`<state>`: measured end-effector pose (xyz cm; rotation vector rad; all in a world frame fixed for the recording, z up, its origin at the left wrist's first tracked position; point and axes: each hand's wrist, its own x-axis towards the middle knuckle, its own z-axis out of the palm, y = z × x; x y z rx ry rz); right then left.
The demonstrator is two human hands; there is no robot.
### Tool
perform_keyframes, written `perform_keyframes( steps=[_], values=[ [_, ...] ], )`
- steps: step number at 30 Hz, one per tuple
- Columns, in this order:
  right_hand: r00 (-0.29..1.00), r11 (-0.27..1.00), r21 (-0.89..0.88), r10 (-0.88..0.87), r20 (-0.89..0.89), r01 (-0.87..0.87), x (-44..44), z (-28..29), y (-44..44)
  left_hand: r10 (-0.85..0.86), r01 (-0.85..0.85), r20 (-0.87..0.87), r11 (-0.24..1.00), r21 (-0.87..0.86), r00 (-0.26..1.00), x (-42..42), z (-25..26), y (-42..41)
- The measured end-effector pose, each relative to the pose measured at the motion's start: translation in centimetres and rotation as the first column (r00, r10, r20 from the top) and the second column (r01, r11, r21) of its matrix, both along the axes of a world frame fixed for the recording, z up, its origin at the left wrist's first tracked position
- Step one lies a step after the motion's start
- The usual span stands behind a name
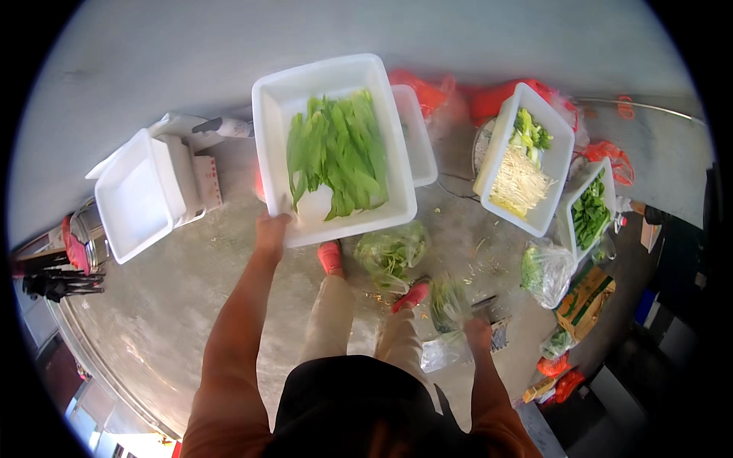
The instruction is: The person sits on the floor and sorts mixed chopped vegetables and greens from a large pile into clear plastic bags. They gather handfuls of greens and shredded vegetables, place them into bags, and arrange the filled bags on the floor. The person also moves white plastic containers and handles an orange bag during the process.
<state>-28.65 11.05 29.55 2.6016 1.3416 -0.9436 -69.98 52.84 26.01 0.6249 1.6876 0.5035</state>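
Note:
My left hand [271, 233] grips the near left corner of a white plastic tub [270, 166], thumb over the rim. Long green leafy vegetables [343, 151] lie in a layer inside it. Low on my right, my right hand [478, 333] is closed on the gathered end of a clear plastic bag [449, 300] with green stalks in it. A dark narrow object [484, 302] shows beside that hand; blur hides whether it is held. Another clear bag of greens [395, 255] rests on the floor between the tub and my feet.
Right: a tub [487, 186] of enoki mushrooms [520, 180] and leafy greens, a smaller tub [567, 220] of dark greens, bagged vegetables [547, 275], a cardboard box [585, 303]. Left: a white tub [134, 194]. Behind: another white tub [422, 143] and red bags [424, 91] by the wall.

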Motion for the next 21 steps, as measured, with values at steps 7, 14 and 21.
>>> perform_keyframes(
  steps=[7,14,21],
  values=[
    [0.993,0.992,0.124,0.04,-0.11,-0.026,0.2,-0.3,-1.2,0.087,-0.076,-0.107,0.992,0.104,0.99,-11.5,8.5,-6.2],
    [0.991,0.991,0.001,0.134,0.028,-0.134,1.2,-2.3,2.3,0.317,-0.306,-0.037,0.936,0.176,0.948,-17.2,13.9,-9.1],
    [1.0,0.992,0.121,-0.028,0.008,0.027,1.2,-3.7,3.6,0.377,-0.362,-0.122,0.923,0.126,0.918,-19.0,13.2,-9.2]
  ],
)
